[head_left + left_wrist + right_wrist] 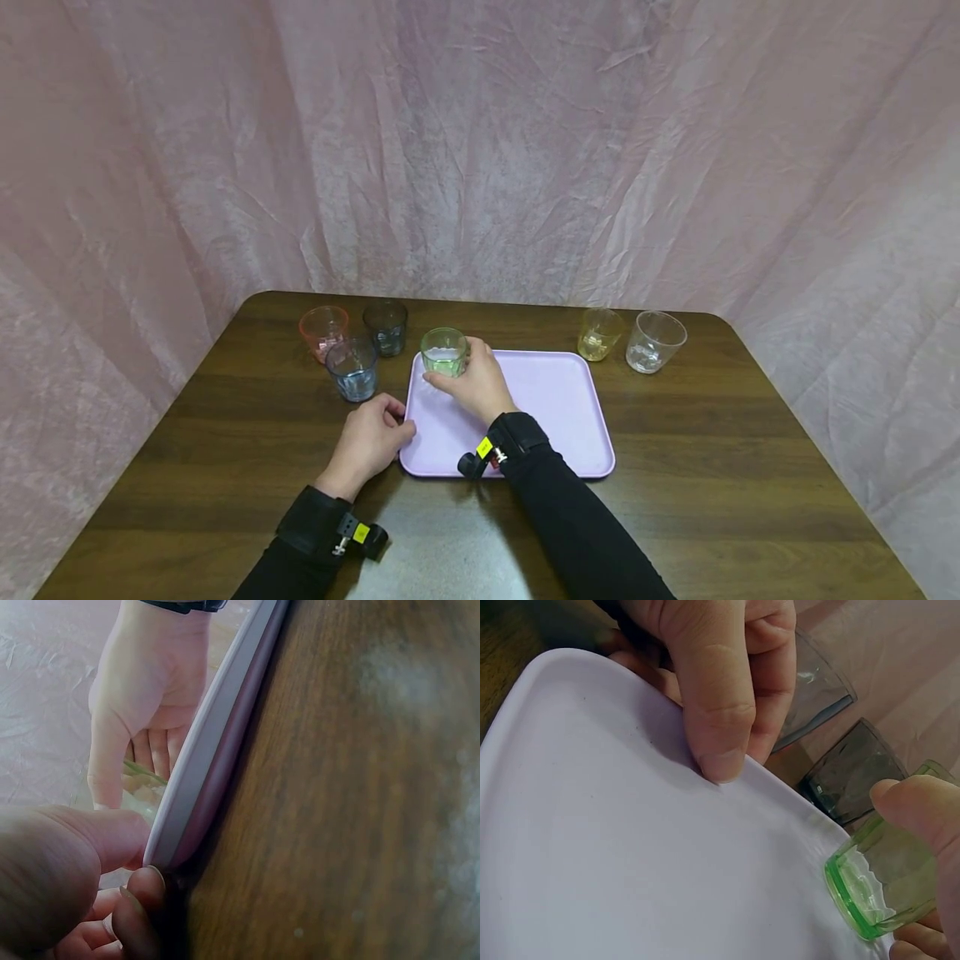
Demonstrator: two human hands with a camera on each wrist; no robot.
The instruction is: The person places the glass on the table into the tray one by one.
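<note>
The green glass (442, 358) you have in your right hand (480, 383) is small and see-through, with its rim a stronger green than its walls. It stands upright in your grip, mouth up, above the tray's far left corner; whether its base touches down there, you cannot tell. Below it you have the tray (540, 408), pale lilac and rectangular, with rounded corners and a low raised rim. It lies face up on the desk (720, 450), long sides roughly in line with the desk's far edge and well apart from its far corners. Your left hand (372, 437) pinches its left rim.
</note>
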